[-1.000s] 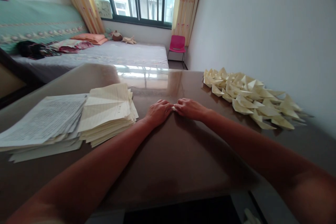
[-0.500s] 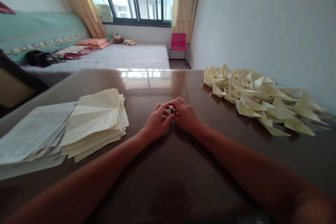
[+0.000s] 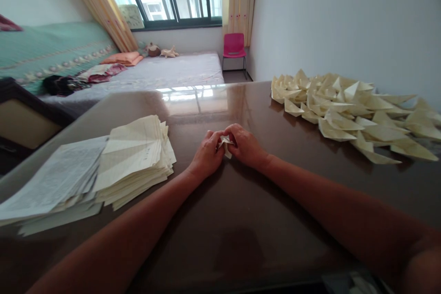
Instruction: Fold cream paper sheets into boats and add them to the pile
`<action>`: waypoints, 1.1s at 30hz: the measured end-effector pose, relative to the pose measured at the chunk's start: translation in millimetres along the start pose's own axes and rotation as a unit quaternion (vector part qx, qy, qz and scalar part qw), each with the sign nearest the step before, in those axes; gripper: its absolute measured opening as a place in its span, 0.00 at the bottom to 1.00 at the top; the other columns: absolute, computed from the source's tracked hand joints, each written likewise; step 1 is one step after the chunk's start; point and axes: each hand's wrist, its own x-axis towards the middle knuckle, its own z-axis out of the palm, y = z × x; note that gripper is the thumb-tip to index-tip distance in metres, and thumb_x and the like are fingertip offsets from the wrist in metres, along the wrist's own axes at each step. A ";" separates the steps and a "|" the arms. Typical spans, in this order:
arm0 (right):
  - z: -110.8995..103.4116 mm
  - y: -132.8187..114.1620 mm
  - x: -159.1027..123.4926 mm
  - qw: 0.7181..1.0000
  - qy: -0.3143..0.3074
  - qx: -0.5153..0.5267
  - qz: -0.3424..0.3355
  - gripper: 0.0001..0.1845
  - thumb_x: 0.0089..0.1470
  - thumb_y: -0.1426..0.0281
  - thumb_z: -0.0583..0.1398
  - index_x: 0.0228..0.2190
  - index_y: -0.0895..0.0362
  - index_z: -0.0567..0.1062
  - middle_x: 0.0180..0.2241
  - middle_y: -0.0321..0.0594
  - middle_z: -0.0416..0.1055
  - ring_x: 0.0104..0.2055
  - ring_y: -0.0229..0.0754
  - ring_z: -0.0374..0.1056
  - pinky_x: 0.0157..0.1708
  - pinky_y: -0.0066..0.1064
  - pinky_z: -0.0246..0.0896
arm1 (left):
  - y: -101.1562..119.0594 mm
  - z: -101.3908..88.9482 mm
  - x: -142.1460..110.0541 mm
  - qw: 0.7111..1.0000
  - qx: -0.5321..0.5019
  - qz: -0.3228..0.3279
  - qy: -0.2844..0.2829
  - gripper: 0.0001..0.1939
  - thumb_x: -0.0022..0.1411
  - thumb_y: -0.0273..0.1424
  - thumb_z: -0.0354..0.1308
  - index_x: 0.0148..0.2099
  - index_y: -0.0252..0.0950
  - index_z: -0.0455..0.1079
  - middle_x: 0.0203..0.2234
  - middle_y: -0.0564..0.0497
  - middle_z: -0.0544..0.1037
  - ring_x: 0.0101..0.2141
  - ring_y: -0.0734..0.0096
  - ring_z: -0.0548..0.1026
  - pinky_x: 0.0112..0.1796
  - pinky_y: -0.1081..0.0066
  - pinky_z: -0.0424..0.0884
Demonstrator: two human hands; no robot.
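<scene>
A small piece of folded paper (image 3: 226,146) is pinched between my two hands, just above the middle of the brown table (image 3: 206,220). My left hand (image 3: 208,152) has its fingers closed on the paper's left side. On the other side, my right hand (image 3: 247,144) grips it with thumb and curled fingers. Fingers cover much of the paper, so its full shape is hidden. To the left lies a stack of cream paper sheets (image 3: 132,151), the top one creased. Many folded paper boats (image 3: 344,105) are heaped at the right.
Printed white sheets (image 3: 62,174) lie partly under the cream stack at the left. Beyond the table stand a bed (image 3: 179,69) and a pink chair (image 3: 234,47). A wall (image 3: 327,18) runs along the right, behind the paper boats.
More of the folded paper shows between my hands, with a pale flap now pointing down. Both hands still hold it. The view has shifted slightly.
</scene>
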 end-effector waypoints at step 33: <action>-26.7 32.0 5.4 0.976 -0.179 0.104 -0.063 0.07 0.51 0.75 0.59 0.34 0.58 0.75 0.35 0.36 0.68 0.31 0.32 0.64 0.34 0.24 0.60 | -18.5 -31.7 5.8 0.988 0.044 0.040 -0.141 0.06 0.58 0.35 0.57 0.35 0.39 0.71 0.31 0.54 0.73 0.32 0.71 0.72 0.34 0.72 0.67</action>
